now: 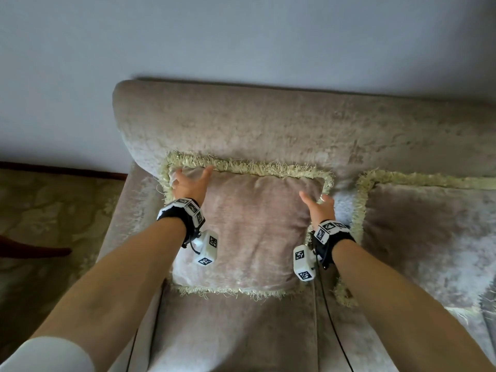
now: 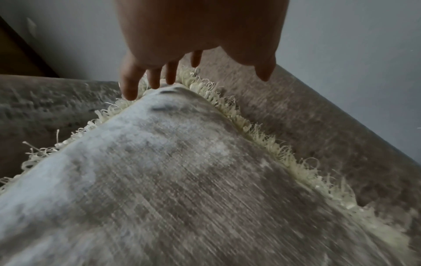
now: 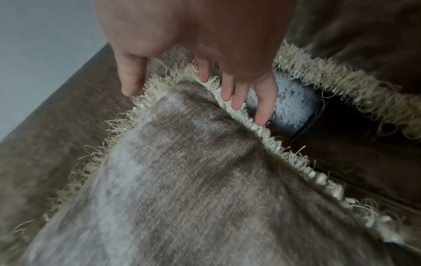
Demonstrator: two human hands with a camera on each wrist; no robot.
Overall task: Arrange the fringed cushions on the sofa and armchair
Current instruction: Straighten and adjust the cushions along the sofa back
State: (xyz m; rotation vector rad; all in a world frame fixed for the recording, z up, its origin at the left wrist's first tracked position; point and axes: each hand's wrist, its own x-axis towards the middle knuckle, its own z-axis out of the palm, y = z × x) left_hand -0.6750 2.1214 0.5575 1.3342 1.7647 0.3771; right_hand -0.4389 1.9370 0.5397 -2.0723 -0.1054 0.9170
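Both hands released w/ fingers spread, left hand (image 1: 188,183) & right hand (image 1: 319,208) at the far corners of the fringed cushion (image 1: 247,229), prob. squaring it vs the sofa (image 1: 268,124) backrest.

Straight fingers (image 2: 129,86), seemingly touching cushion (image 2: 182,180) fringe (image 2: 268,142)

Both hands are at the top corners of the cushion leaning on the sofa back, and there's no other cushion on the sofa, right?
Not quite: a second fringed cushion sits right beside the first cushion, as the head view shows. The rest stands.
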